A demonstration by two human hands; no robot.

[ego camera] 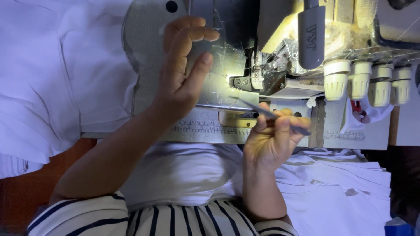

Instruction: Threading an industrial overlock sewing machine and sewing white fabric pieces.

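While my right hand (273, 137) pinches tweezers (262, 111) toward the needle area (256, 74) and my left hand (181, 70) hovers spread beside it, a slip could snag thread.

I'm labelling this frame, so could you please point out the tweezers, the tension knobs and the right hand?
tweezers (258, 109): head view, on the thin metal shaft.
tension knobs (337, 81): head view, on the leftmost cream knob.
right hand (271, 140): head view, on the back of the hand.
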